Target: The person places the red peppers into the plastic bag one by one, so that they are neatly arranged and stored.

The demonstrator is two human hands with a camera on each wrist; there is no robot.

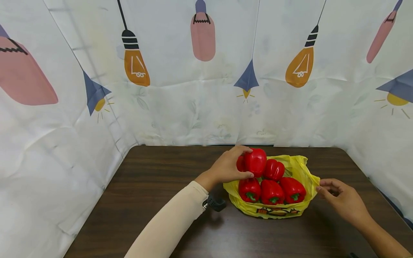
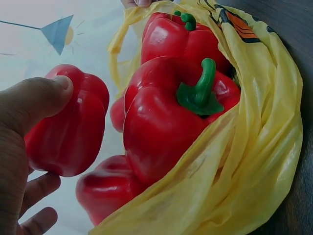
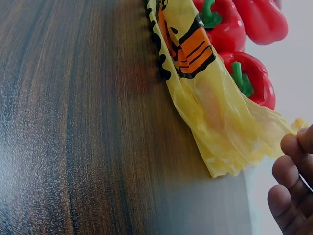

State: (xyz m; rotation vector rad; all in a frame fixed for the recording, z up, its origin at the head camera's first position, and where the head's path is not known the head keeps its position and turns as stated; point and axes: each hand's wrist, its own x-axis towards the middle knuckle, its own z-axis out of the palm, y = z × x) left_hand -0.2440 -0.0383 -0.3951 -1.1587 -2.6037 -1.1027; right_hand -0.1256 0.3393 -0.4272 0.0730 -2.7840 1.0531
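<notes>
A yellow plastic bag (image 1: 309, 179) lies with its mouth spread on the table, several red bell peppers (image 1: 272, 192) with green stems inside it. My left hand (image 1: 230, 165) grips a red bell pepper (image 1: 256, 162) between thumb and fingers, above the bag's left back part. In the left wrist view the held pepper (image 2: 73, 127) hangs beside the others, the thumb across its side. At the bag's right edge my right hand (image 1: 345, 199) pinches the plastic between thumb and forefinger. The right wrist view shows the bag's edge (image 3: 274, 132) stretched toward those fingertips, the other fingers loosely bent.
The dark wood-grain table (image 1: 167, 179) extends left of and in front of the bag. Behind it hangs a white cloth (image 1: 200, 107) printed with lamps and bulbs. A black strap (image 1: 216, 203) is on the left wrist, below a beige sleeve (image 1: 174, 222).
</notes>
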